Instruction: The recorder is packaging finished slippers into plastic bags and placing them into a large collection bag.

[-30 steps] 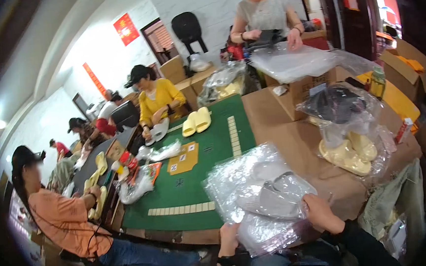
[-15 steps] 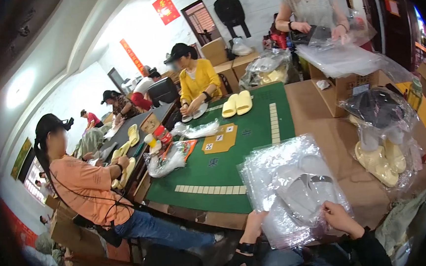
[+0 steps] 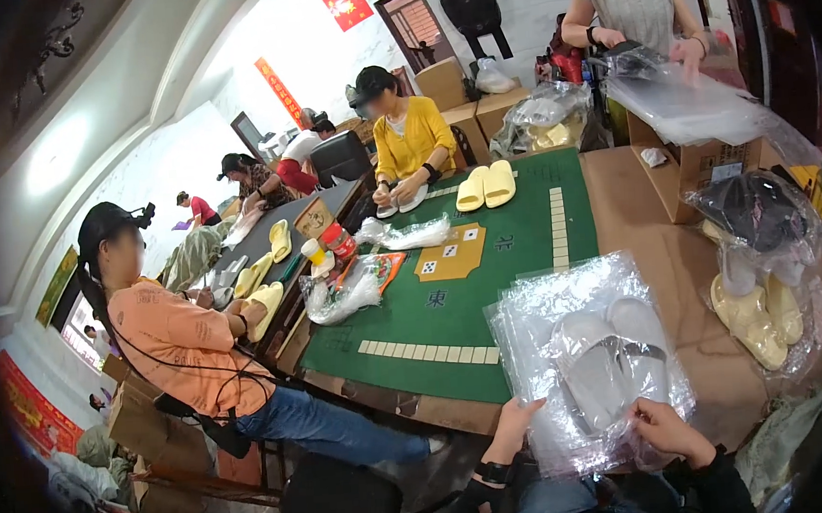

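A pair of pale grey slippers (image 3: 619,368) lies inside a clear plastic bag (image 3: 577,443), on top of a stack of clear bags (image 3: 524,320) at the table's near edge. At the bag's lower left edge, my left hand (image 3: 512,429) grips the plastic between thumb and fingers, part of them hidden beneath it. Closed in a pinch, my right hand (image 3: 673,432) holds the bag's lower right edge, just below the slipper on that side. Both slippers lie side by side under the shiny film.
The green table mat (image 3: 416,328) carries yellow slippers (image 3: 485,186) and a bundle of plastic bags (image 3: 347,294). Bagged yellow slippers (image 3: 757,318) lie at right, near a cardboard box (image 3: 682,176). One co-worker (image 3: 188,339) sits at left; another in yellow (image 3: 411,142) works across the table.
The whole view has shifted, so everything sits further right. The slippers lie flatter and straighter in the bag. Both my hands stay at its lower edge.
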